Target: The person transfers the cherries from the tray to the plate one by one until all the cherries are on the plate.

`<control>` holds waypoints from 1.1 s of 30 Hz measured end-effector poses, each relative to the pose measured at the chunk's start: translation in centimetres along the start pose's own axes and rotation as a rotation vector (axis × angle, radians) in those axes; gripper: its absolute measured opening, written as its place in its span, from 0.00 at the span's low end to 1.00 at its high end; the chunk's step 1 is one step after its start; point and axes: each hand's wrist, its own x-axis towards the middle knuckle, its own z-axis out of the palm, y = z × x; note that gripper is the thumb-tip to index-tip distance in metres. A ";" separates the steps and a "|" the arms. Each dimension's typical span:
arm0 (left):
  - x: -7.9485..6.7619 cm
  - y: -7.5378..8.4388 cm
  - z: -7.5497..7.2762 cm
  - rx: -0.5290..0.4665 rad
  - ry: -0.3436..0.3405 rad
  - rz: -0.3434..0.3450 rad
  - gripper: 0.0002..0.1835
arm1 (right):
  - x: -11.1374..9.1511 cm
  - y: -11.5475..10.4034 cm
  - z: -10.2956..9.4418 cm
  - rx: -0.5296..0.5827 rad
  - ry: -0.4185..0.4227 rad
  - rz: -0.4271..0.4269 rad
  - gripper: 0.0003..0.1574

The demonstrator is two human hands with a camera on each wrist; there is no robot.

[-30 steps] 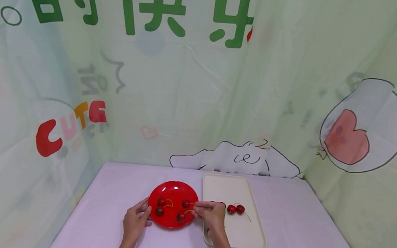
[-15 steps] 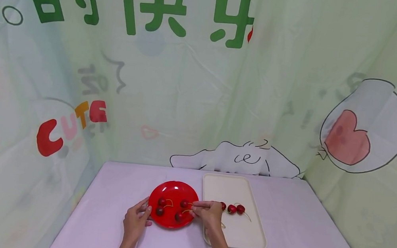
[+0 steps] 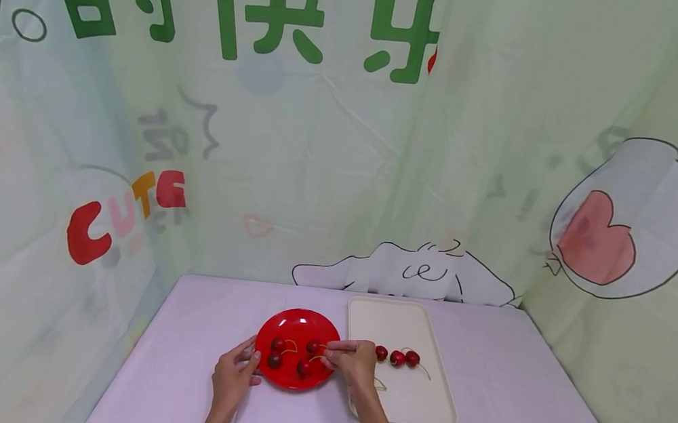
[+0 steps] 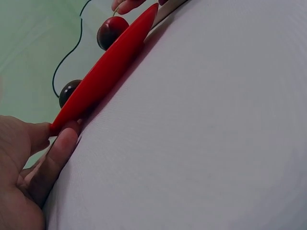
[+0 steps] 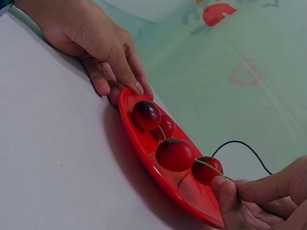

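My left hand point(image 3: 231, 375) grips the near-left rim of a red plate point(image 3: 302, 320), thumb on top and fingers underneath. Between thumb and fingertips, my right hand point(image 3: 356, 363) pinches the green stems of a pair of cherries point(image 5: 175, 155) over the plate's right side. In the right wrist view, the nearer of these cherries hangs above the plate surface. Another pair of cherries point(image 3: 275, 360), joined by curved stems, lies on the plate's left half. The right fingers cover part of the plate's right rim in the head view.
Right of the plate lies a cream rectangular tray point(image 3: 392, 322). Several cherries point(image 3: 397, 359) sit in a row across its middle, and a stem point(image 3: 380, 384) shows beside my right wrist. A printed curtain point(image 3: 318, 169) stands behind the white-covered table point(image 3: 180, 332).
My right hand has shifted slightly left, carrying the pinched cherries farther over the plate. More of the tray's cherries and a stem now show beside it. My left hand keeps its grip on the rim.
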 end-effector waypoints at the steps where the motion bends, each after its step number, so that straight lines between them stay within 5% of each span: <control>1: 0.0 0.0 0.0 0.000 0.000 0.000 0.24 | 0.0 0.0 0.0 0.005 -0.006 -0.002 0.16; 33: -0.1 0.3 -0.1 -0.023 -0.002 -0.004 0.24 | 0.5 0.4 1.4 -0.040 0.019 -0.004 0.13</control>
